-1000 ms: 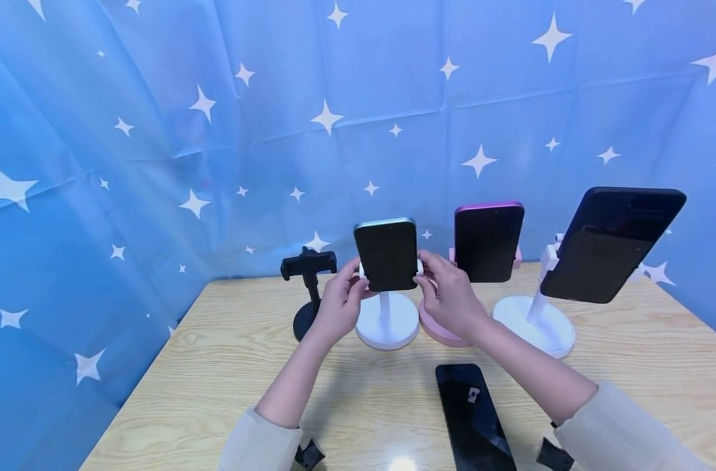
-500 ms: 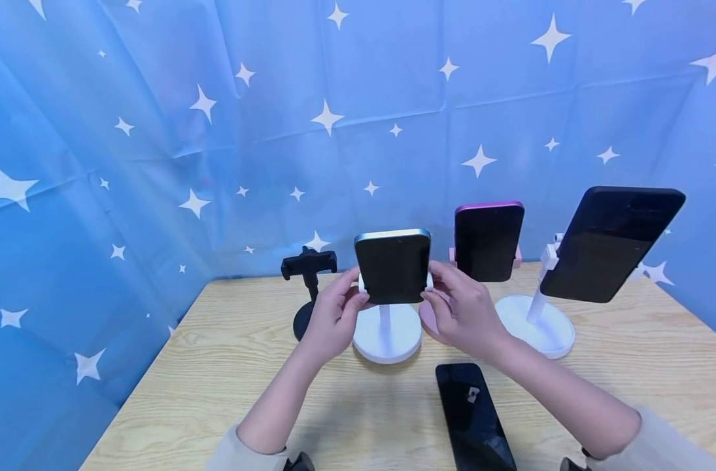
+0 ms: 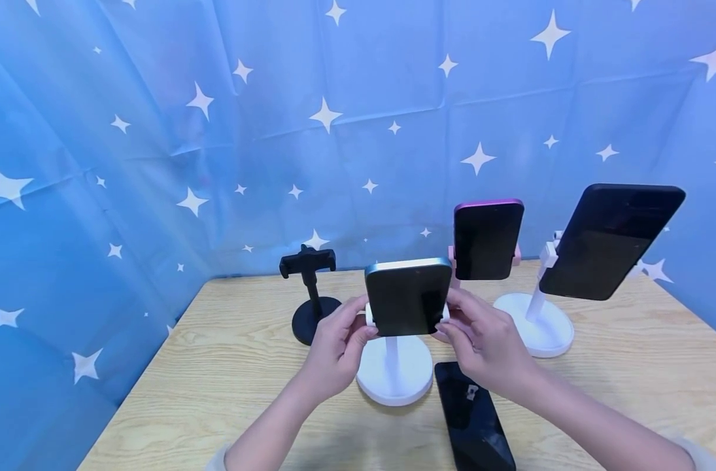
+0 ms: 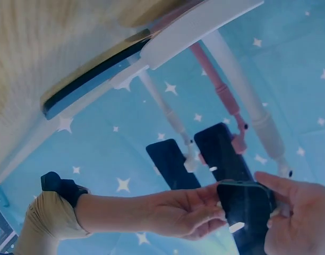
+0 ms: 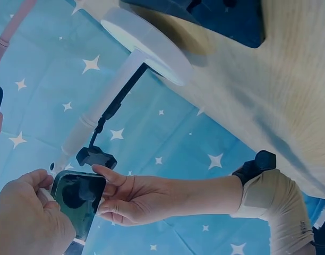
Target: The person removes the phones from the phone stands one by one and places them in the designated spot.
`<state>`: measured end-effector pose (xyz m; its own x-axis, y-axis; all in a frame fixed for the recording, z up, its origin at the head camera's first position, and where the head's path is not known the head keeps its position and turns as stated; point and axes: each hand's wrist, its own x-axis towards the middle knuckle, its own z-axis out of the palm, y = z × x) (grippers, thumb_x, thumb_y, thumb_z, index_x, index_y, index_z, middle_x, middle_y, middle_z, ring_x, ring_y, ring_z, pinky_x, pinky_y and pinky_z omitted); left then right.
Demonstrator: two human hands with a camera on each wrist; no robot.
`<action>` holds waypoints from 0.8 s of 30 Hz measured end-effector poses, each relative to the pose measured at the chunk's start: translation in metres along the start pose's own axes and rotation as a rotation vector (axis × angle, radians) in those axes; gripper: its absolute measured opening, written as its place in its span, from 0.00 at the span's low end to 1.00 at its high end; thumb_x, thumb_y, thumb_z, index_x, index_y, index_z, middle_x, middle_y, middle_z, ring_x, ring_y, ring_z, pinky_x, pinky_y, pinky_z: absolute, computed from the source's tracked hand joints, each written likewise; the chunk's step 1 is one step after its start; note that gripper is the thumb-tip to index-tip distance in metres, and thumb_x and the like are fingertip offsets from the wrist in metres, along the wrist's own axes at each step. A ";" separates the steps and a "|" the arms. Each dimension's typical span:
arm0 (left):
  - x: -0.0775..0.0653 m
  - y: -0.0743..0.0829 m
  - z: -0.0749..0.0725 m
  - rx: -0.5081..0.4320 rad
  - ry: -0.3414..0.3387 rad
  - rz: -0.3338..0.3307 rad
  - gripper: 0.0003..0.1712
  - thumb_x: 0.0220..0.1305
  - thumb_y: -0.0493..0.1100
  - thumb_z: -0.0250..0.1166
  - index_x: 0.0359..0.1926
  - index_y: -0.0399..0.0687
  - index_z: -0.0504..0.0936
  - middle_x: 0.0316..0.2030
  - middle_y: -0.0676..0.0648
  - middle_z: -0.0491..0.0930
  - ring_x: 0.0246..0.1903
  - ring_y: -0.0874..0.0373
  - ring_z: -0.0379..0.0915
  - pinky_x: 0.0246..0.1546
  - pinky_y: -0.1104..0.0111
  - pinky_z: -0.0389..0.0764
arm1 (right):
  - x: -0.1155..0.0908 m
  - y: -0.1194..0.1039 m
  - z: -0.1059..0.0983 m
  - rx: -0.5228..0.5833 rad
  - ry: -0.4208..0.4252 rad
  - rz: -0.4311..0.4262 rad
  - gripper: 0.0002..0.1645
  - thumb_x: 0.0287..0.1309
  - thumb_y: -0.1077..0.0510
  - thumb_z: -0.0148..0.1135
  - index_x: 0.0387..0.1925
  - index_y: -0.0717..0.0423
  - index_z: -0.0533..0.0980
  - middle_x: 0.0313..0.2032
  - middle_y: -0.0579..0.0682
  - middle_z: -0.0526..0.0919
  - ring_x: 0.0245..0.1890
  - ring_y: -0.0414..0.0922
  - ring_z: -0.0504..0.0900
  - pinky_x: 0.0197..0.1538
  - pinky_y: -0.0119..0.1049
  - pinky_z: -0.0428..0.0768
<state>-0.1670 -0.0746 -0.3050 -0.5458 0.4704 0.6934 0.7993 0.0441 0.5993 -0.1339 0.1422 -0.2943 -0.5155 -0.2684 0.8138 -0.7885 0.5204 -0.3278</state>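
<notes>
A white phone stand (image 3: pixel 395 378) with a round base holds a phone (image 3: pixel 409 299) with a light-blue edge in its clamp. My left hand (image 3: pixel 335 350) pinches the left side of the clamp, thumb in front and fingers behind. On the opposite side my right hand (image 3: pixel 488 340) pinches the other clamp arm. The right wrist view shows the stand's post (image 5: pixel 107 98) running from the base to the phone, between both hands. Part of the clamp is hidden behind the phone and fingers. Just right of the stand's base, a black phone (image 3: pixel 474 418) lies flat on the table.
Behind on the left stands a black phone stand (image 3: pixel 308 261) with no phone in it. To the right, a pink-edged phone (image 3: pixel 488 241) sits in a pink stand, and a large black phone (image 3: pixel 612 242) in another white stand. The wooden table (image 3: pixel 204 366) meets a starry blue curtain (image 3: pixel 216 131).
Both hands have drawn the white stand with its phone toward me and slightly right, away from the row at the back. The other stands and the lying phone have stayed put.
</notes>
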 end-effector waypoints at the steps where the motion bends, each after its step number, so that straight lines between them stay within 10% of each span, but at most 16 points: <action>1: -0.001 0.001 0.000 0.005 0.000 0.006 0.20 0.61 0.26 0.53 0.55 0.33 0.68 0.47 0.39 0.75 0.38 0.54 0.80 0.41 0.68 0.79 | -0.001 0.000 0.000 0.011 0.000 -0.001 0.31 0.33 0.82 0.64 0.46 0.67 0.72 0.39 0.54 0.80 0.32 0.41 0.81 0.42 0.20 0.75; 6: -0.006 0.001 0.003 0.029 0.007 0.031 0.20 0.59 0.26 0.55 0.54 0.33 0.69 0.46 0.39 0.76 0.32 0.58 0.78 0.35 0.71 0.80 | -0.007 -0.002 -0.001 0.038 0.002 0.000 0.33 0.31 0.84 0.63 0.46 0.65 0.73 0.44 0.56 0.78 0.34 0.38 0.78 0.43 0.21 0.75; 11: -0.011 0.001 0.006 0.042 0.012 0.050 0.21 0.59 0.27 0.56 0.55 0.34 0.69 0.45 0.40 0.76 0.27 0.59 0.73 0.27 0.72 0.77 | -0.012 0.001 -0.001 0.079 -0.005 -0.033 0.14 0.56 0.64 0.58 0.45 0.65 0.73 0.40 0.55 0.78 0.32 0.38 0.76 0.42 0.20 0.75; 14: -0.013 0.001 0.007 0.034 0.011 0.070 0.21 0.59 0.27 0.56 0.55 0.33 0.69 0.45 0.40 0.77 0.27 0.59 0.73 0.27 0.72 0.78 | -0.014 0.003 -0.001 0.097 -0.002 -0.054 0.21 0.62 0.50 0.49 0.42 0.65 0.73 0.35 0.53 0.79 0.30 0.37 0.76 0.41 0.19 0.75; 24: -0.018 -0.004 0.009 0.050 0.006 0.191 0.20 0.59 0.27 0.56 0.53 0.29 0.69 0.36 0.39 0.76 0.21 0.61 0.69 0.21 0.77 0.73 | -0.021 0.001 -0.004 0.128 -0.054 -0.009 0.24 0.62 0.47 0.48 0.43 0.65 0.73 0.39 0.52 0.80 0.35 0.34 0.79 0.42 0.22 0.76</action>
<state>-0.1580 -0.0752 -0.3230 -0.3839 0.4696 0.7951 0.9001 -0.0017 0.4356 -0.1225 0.1515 -0.3104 -0.5229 -0.3177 0.7910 -0.8277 0.4111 -0.3820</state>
